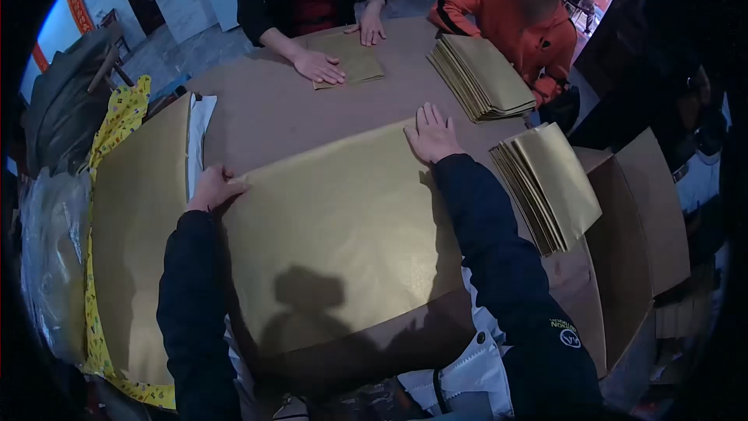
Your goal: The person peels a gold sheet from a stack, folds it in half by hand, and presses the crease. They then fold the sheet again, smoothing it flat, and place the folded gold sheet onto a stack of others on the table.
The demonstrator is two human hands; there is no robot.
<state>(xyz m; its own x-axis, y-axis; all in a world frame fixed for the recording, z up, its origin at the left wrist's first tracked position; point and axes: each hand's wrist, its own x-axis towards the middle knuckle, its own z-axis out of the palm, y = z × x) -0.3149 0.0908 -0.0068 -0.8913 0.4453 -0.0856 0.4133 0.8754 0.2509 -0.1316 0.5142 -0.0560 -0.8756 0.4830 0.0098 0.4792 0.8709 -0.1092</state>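
A large sheet of gold paper (351, 218) lies spread on the table in front of me, with shadows across its near part. At its far left corner my left hand (212, 189) is closed, thumb and fingers pinching the paper's edge. My right hand (432, 134) rests with fingers spread on the far right corner, pressing from above and holding nothing. To the left, beside my left hand, lies a stack of large gold sheets (140, 242) with a white wrapper (200, 140) along its edge.
Across the brown table (249, 121), another person's hands (319, 68) press a folded gold paper (354, 62). Folded gold bundles (487, 74) (553, 183) stand at the right, near an open cardboard box (635, 242). A person in orange (499, 8) sits at the far right. Yellow patterned cloth (121, 117) borders the left stack.
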